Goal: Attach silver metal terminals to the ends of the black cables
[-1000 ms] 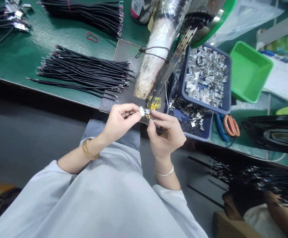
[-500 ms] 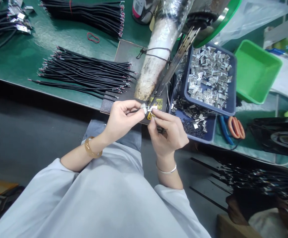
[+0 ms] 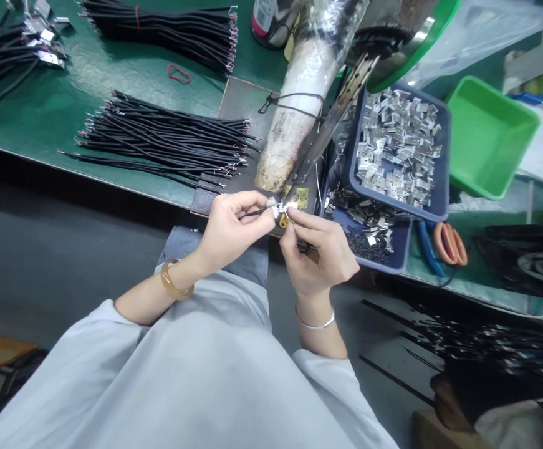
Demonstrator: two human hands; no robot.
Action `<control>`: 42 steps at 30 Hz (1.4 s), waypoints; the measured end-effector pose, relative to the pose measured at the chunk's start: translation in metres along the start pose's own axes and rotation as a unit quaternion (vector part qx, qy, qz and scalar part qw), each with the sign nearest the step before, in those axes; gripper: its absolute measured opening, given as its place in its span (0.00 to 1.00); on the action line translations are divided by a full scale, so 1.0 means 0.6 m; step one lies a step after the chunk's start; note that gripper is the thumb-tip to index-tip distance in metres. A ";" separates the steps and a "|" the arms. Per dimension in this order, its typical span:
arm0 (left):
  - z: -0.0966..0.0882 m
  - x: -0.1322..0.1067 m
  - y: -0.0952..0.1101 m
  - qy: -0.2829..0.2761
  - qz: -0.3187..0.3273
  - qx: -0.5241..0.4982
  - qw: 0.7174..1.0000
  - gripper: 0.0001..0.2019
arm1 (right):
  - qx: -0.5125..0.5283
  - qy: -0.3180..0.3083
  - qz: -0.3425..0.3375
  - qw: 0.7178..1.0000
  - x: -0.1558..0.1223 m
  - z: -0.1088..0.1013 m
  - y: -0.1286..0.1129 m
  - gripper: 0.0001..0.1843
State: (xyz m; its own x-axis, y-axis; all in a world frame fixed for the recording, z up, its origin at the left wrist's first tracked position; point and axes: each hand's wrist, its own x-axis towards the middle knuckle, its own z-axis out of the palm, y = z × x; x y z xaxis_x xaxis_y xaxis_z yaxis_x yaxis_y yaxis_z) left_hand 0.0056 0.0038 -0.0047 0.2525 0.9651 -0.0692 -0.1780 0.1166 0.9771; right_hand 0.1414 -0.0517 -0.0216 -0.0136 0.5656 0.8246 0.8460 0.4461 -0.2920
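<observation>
My left hand (image 3: 234, 224) pinches a short black cable (image 3: 253, 213) between thumb and forefinger, with a small shiny metal part at its end. Whitish coverings show on those fingertips. Facing it, my right hand (image 3: 320, 246) is closed in a pinch. A whitish covering or piece shows at its forefinger's tip; what the fingers hold is too small to make out. Just above both hands, the narrow end of a metal tool with a perforated sleeve, like a soldering iron (image 3: 339, 106), points down toward the metal part. A yellow object (image 3: 284, 220) lies partly hidden behind the fingertips.
Cut black cables (image 3: 163, 137) lie left on the green table (image 3: 135, 75), with a tied bundle (image 3: 163, 28) behind. A plastic-wrapped tube (image 3: 294, 100) leans ahead. Right are a blue tray of metal brackets (image 3: 445, 168), a green bin (image 3: 490, 137) and orange-handled pliers (image 3: 449, 244). A person's head shows lower right.
The whole view has shifted slightly. Both hands stay together at the tool's tip, and the black cable between my left fingers shows more plainly.
</observation>
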 end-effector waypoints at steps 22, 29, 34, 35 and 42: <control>-0.003 0.001 0.000 -0.014 -0.006 -0.005 1.000 0.07 | -0.028 -0.015 -0.041 0.999 0.006 -0.003 -0.003 0.11; -0.002 -0.009 -0.012 -0.028 0.028 0.023 0.999 0.06 | -0.009 -0.015 0.026 1.000 0.005 -0.008 -0.009 0.10; -0.005 -0.017 -0.013 -0.027 0.049 0.049 0.997 0.07 | 0.041 -0.046 0.121 0.991 0.008 -0.012 -0.020 0.07; -0.006 -0.017 -0.013 -0.026 0.051 0.051 0.997 0.07 | 0.042 -0.048 0.124 0.990 0.009 -0.013 -0.021 0.07; -0.006 -0.009 -0.010 -0.028 0.048 0.016 0.998 0.06 | 0.026 -0.053 0.106 0.993 0.009 -0.010 -0.022 0.08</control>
State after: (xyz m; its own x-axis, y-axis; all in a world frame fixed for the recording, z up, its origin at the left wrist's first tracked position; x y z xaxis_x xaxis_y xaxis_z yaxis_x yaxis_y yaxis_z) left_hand 0.0017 -0.0009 -0.0107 0.2888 0.9568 0.0349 -0.1744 0.0167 0.9845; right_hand 0.1337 -0.0587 -0.0106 0.1023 0.7194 0.6870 0.8069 0.3439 -0.4803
